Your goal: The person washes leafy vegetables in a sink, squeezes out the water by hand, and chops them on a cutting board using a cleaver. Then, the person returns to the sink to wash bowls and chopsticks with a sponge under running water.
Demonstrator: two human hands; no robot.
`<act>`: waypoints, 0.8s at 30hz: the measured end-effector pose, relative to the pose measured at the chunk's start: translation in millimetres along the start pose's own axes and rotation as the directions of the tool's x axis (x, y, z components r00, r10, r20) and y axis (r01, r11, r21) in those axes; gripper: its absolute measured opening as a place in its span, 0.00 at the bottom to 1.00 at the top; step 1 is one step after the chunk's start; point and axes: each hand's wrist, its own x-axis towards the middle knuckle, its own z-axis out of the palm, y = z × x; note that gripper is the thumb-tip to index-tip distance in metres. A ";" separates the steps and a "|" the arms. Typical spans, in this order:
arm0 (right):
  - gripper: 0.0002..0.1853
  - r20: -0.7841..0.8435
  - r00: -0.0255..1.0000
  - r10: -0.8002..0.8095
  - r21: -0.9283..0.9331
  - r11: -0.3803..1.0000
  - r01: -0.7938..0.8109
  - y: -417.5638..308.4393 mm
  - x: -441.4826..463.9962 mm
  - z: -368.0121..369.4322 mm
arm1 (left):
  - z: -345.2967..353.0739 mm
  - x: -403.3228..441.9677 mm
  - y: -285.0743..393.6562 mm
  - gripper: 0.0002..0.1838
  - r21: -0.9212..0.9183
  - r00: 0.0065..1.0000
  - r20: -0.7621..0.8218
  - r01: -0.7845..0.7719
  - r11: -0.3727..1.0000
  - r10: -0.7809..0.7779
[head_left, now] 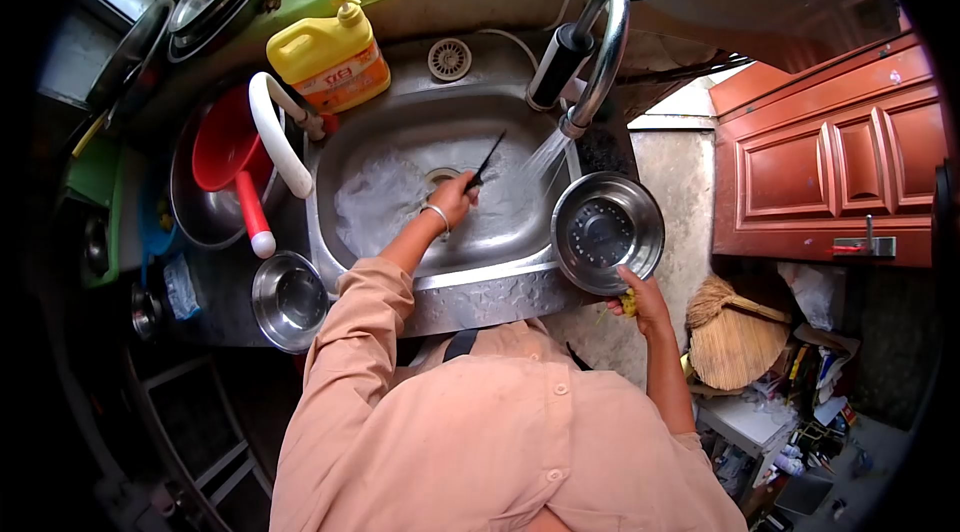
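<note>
Over the sink, my left hand is closed around the handle of a dark, narrow-bladed knife, its blade pointing up and away. My right hand grips the near rim of a steel bowl just right of the sink, tilted and wet inside, with drops on its bottom. Something small and yellow-green shows by the right fingers; its kind is unclear. Water streams from the curved faucet into the sink between the knife and the bowl.
Left of the sink are a white spout, a red dipper in a large basin, and another steel bowl. A yellow pump jug stands behind. A straw broom and a red-brown door are at right.
</note>
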 end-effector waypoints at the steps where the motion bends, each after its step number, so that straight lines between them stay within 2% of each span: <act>1: 0.18 -0.003 1.000 -0.004 0.000 1.000 0.004 -1.0 0.3 1.4 | -3.7 8.3 2.4 0.09 -0.282 0.999 -0.036 -0.002 0.959 -0.009; 2: 0.21 -0.003 1.000 -0.026 -0.041 0.999 0.026 -0.5 1.1 2.5 | -6.6 15.9 4.7 0.09 -0.541 0.998 -0.064 -0.012 0.841 -0.026; 3: 0.24 -0.002 0.999 -0.046 -0.082 0.996 0.045 1.1 1.4 2.9 | -7.9 20.8 7.2 0.11 -0.756 0.995 -0.084 -0.029 0.654 -0.053; 4: 0.25 0.022 1.000 -0.021 -0.106 0.994 0.023 2.5 2.4 0.2 | -16.9 19.5 18.9 0.12 -0.770 0.996 -0.014 0.043 0.637 -0.085; 5: 0.25 0.022 1.000 -0.018 -0.109 0.994 0.020 4.5 2.0 -0.9 | -19.8 15.6 25.5 0.12 -0.771 0.996 -0.013 0.046 0.635 -0.088; 7: 0.26 0.047 0.997 -0.059 -0.046 0.997 0.061 6.7 2.4 -0.8 | -22.5 13.2 29.4 0.12 -0.553 0.985 0.168 0.134 0.823 -0.047; 9: 0.26 0.032 0.997 -0.068 -0.044 0.997 0.069 9.6 2.0 -2.7 | -3.0 23.3 12.4 0.10 -0.755 0.990 0.140 0.106 0.647 0.001; 11: 0.27 0.011 0.997 -0.077 -0.042 0.996 0.078 10.9 0.1 -3.7 | -0.9 37.4 8.1 0.10 -0.767 0.988 -0.061 -0.136 0.627 0.139; 13: 0.25 0.019 0.994 -0.105 -0.008 0.994 0.105 10.8 -4.7 -2.2 | -24.9 36.4 29.5 0.10 -0.866 0.987 -0.084 -0.142 0.479 0.139; 14: 0.25 0.018 0.994 -0.107 -0.007 0.994 0.107 12.7 -4.5 -3.6 | -36.1 35.7 38.1 0.10 -0.879 0.991 -0.064 -0.113 0.463 0.120; 17: 0.23 -0.025 0.995 -0.101 0.111 0.988 0.103 23.5 -3.6 -10.6 | -48.4 36.4 51.8 0.12 -0.860 0.988 -0.028 -0.103 0.500 0.154; 19: 0.21 -0.127 0.984 -0.125 0.140 0.980 0.142 27.7 -4.5 -14.4 | -38.5 34.6 59.9 0.13 -0.731 0.978 -0.124 -0.204 0.651 0.167; 20: 0.21 -0.132 0.983 -0.127 0.141 0.979 0.145 31.5 -4.6 -16.4 | -25.4 33.5 58.9 0.12 -0.770 0.982 -0.122 -0.186 0.610 0.145; 21: 0.20 -0.161 0.976 -0.146 0.154 0.973 0.171 35.6 -4.9 -18.4 | -2.7 36.8 43.2 0.12 -0.721 0.990 -0.075 -0.135 0.679 0.117; 23: 0.19 -0.192 0.966 -0.175 0.161 0.965 0.206 35.2 -7.8 -20.5 | 47.1 36.1 6.7 0.13 -0.701 0.999 0.048 0.024 0.713 0.013; 24: 0.19 -0.250 0.947 -0.203 0.161 0.955 0.247 33.9 -11.5 -18.0 | 50.4 30.0 6.5 0.13 -0.642 0.998 0.000 -0.049 0.765 0.064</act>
